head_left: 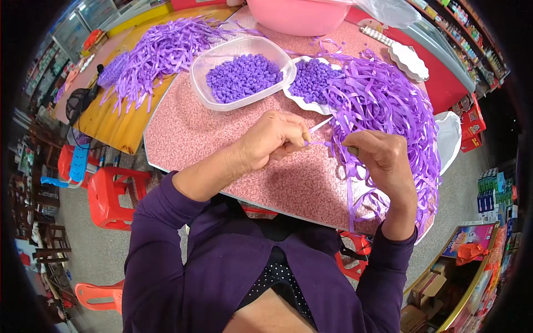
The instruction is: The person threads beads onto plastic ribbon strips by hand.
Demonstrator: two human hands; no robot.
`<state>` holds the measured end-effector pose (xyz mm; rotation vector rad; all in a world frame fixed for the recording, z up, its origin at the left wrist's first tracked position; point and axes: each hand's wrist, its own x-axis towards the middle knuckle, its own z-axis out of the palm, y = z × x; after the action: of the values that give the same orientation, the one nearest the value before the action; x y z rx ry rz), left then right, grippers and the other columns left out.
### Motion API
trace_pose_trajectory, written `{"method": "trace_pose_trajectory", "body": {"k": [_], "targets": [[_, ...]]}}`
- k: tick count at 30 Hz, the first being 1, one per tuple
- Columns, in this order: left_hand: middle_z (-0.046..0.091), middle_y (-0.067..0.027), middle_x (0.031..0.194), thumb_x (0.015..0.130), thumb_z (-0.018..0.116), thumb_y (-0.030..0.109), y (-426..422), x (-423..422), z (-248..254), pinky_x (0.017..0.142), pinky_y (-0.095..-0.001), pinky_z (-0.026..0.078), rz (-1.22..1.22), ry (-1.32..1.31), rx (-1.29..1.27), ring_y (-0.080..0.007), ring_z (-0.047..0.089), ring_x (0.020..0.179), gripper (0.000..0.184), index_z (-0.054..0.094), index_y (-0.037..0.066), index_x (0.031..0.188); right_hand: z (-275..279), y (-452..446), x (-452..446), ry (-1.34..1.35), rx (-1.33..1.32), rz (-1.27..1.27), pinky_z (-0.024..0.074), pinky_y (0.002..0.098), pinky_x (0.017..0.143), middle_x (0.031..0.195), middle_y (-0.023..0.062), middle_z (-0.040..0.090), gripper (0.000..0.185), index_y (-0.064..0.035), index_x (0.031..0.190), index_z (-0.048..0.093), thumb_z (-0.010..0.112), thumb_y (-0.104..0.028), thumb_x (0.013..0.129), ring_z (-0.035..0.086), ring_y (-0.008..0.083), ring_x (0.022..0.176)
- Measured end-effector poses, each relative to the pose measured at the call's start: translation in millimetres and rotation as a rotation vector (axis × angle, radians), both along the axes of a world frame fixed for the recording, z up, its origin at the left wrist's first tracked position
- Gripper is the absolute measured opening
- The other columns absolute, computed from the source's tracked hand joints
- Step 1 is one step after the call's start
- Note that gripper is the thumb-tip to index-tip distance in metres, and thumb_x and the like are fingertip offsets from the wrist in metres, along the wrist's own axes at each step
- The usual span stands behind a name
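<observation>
Between my two hands a short piece of purple ribbon [317,144] is stretched above the pink table. My left hand [277,140] is closed on its left part, and a thin pale pointed strip [321,124] sticks out from those fingers. My right hand [378,154] pinches the ribbon's other side, at the edge of a big heap of purple ribbons [388,105]. Beyond my hands, a clear plastic container [201,84] holds small purple pieces [244,76]. Beside it a white scalloped dish [302,103] holds more purple pieces [312,81].
Another ribbon bundle [161,55] lies on the yellow wooden table [123,129] at the upper left. A pink basin [300,16] and a white scalloped object with a handle [409,61] are at the back. Red stools [114,197] stand left of the pink table [183,130].
</observation>
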<state>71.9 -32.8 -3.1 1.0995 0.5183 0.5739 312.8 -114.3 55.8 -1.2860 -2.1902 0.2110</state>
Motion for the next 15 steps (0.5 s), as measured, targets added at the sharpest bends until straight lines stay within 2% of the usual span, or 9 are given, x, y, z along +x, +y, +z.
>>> {"method": "trace_pose_trajectory", "body": {"k": [3,5,6,8,9,11,12,14,15], "targets": [[0.054,0.0005,0.067,0.085,0.068,0.017,-8.9,7.1,22.2,0.044,-0.0211,0.023,0.051,0.119,0.052,-0.0053,0.037,0.049,0.024,0.071,0.000,0.101,0.4,-0.3,-0.4,0.004,-0.003,0.003,0.0494,0.0319,0.058,0.073,0.0122,0.065,0.019,-0.0006,0.091,0.069,0.064,0.008,0.075,0.066,0.0224,0.064],[0.066,-0.0039,0.081,0.084,0.074,0.018,-9.3,9.5,19.9,0.053,-0.0204,0.039,0.019,0.106,0.251,-0.0071,0.052,0.061,0.031,0.072,0.001,0.110,-0.7,-0.2,-0.8,-0.023,0.008,0.007,0.0493,0.0321,0.058,0.073,0.0123,0.065,0.019,-0.0009,0.091,0.069,0.064,0.008,0.075,0.066,0.0228,0.064],[0.066,-0.0039,0.081,0.084,0.074,0.018,-8.5,10.6,15.6,0.053,-0.0204,0.039,0.020,0.106,0.251,-0.0071,0.052,0.061,0.031,0.072,0.001,0.110,-1.2,-0.3,-1.1,-0.049,0.018,0.009,0.0492,0.0323,0.057,0.072,0.0123,0.065,0.019,-0.0013,0.090,0.070,0.064,0.008,0.074,0.066,0.0231,0.064],[0.072,-0.0068,0.098,0.082,0.078,0.017,-6.3,11.9,5.5,0.073,-0.0230,0.050,0.034,0.071,0.262,-0.0095,0.063,0.078,0.030,0.074,0.001,0.107,-1.9,-1.4,-2.6,-0.064,0.025,0.008,0.0493,0.0328,0.057,0.072,0.0121,0.065,0.020,-0.0019,0.090,0.070,0.064,0.008,0.073,0.066,0.0239,0.064],[0.072,-0.0068,0.098,0.082,0.078,0.017,-6.2,11.6,5.8,0.073,-0.0230,0.050,0.036,0.071,0.261,-0.0095,0.063,0.078,0.030,0.074,0.001,0.107,-2.4,-1.9,-3.9,-0.078,0.033,0.006,0.0493,0.0334,0.057,0.071,0.0118,0.065,0.021,-0.0025,0.090,0.070,0.065,0.008,0.072,0.066,0.0247,0.064],[0.074,-0.0090,0.099,0.083,0.078,0.013,-6.4,10.7,6.7,0.087,-0.0271,0.051,0.008,0.119,0.279,-0.0130,0.067,0.088,0.025,0.075,0.001,0.104,-4.7,-2.0,-7.9,-0.087,0.052,0.032,0.0491,0.0339,0.057,0.071,0.0113,0.065,0.022,-0.0032,0.090,0.069,0.065,0.007,0.071,0.066,0.0252,0.063],[0.074,-0.0090,0.099,0.083,0.078,0.013,-7.0,10.5,5.6,0.087,-0.0271,0.051,0.010,0.120,0.279,-0.0130,0.067,0.088,0.025,0.075,0.001,0.104,-5.5,-2.0,-9.5,-0.096,0.073,0.056,0.0488,0.0344,0.056,0.070,0.0107,0.065,0.022,-0.0039,0.089,0.069,0.065,0.007,0.070,0.066,0.0257,0.063],[0.073,-0.0063,0.090,0.080,0.079,0.012,-8.4,9.7,2.3,0.075,-0.0241,0.050,-0.011,0.120,0.269,-0.0100,0.064,0.078,0.022,0.076,0.001,0.099,-2.9,-4.1,-11.9,-0.135,0.078,0.058,0.0487,0.0344,0.056,0.069,0.0105,0.065,0.022,-0.0038,0.089,0.069,0.065,0.006,0.070,0.066,0.0256,0.063],[0.073,-0.0063,0.090,0.080,0.079,0.012,-8.6,8.4,3.6,0.075,-0.0241,0.050,-0.010,0.121,0.268,-0.0100,0.064,0.078,0.022,0.076,0.001,0.099,-2.2,-4.5,-12.5,-0.174,0.084,0.057,0.0486,0.0343,0.056,0.069,0.0102,0.064,0.021,-0.0037,0.088,0.069,0.064,0.005,0.070,0.066,0.0256,0.063]]}}
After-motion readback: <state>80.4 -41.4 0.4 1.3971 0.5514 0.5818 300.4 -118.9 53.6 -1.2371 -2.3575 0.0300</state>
